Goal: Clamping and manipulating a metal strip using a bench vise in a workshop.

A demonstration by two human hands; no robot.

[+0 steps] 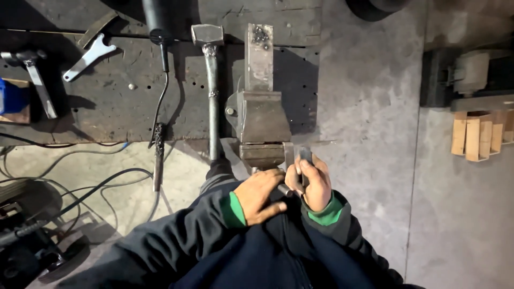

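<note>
Concrete workshop floor point(375, 107), dark steel desk point(107, 101) w/ bench vise point(262, 120) at front edge. Small metal piece point(304, 156) just beside vise jaws, pinched by right hand point(311, 184) fingers. Left hand point(259, 195) fingers curled on vise handle point(284, 190). Hammer point(211, 80) lies left of vise, wrench point(88, 56) further left.

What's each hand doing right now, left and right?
Left hand: closed around the thin dark handle bar below the grey steel bench vise.
Right hand: shut on a small flat grey metal piece beside the vise.
</note>
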